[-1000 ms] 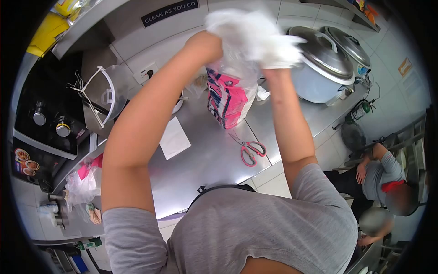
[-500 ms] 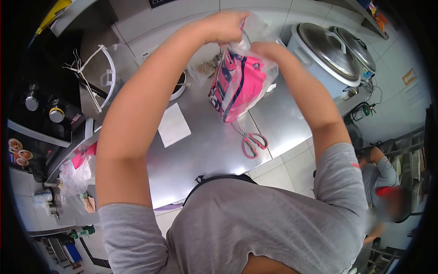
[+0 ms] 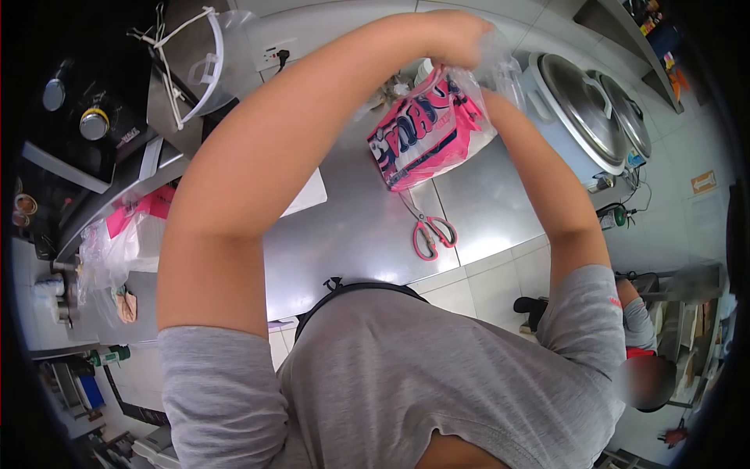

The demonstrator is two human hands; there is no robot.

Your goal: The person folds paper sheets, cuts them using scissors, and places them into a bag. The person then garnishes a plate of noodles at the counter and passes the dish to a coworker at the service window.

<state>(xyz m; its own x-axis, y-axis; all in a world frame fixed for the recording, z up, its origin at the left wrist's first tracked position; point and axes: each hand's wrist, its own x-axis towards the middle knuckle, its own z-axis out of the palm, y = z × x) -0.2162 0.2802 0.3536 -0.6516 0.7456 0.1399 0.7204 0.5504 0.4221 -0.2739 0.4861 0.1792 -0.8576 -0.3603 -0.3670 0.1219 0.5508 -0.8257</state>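
A pink, white and navy printed package [image 3: 426, 129] in a clear plastic bag [image 3: 500, 72] stands tilted over the steel counter. At the bag's mouth, my left hand [image 3: 459, 39] is closed on the clear plastic, its fingertips blurred. My right hand [image 3: 497, 105] is at the package's right side; plastic and the package hide its fingers, so its grip cannot be made out. Just below the package lie scissors [image 3: 427, 230] with pink handles, blades pointing toward it. A white sheet or board [image 3: 308, 194] is partly covered by my left forearm.
Large lidded cookers [image 3: 582, 105] stand at the right against the tiled wall. A clear bin with a white rim [image 3: 205, 66] and a black appliance [image 3: 86, 102] are on the left. The steel counter [image 3: 344, 234] ends near my waist. Another person [image 3: 641, 324] is at lower right.
The package has turned so its printed front shows more, and its top leans further right. My left hand has moved right with the plastic. The view has shifted slightly.
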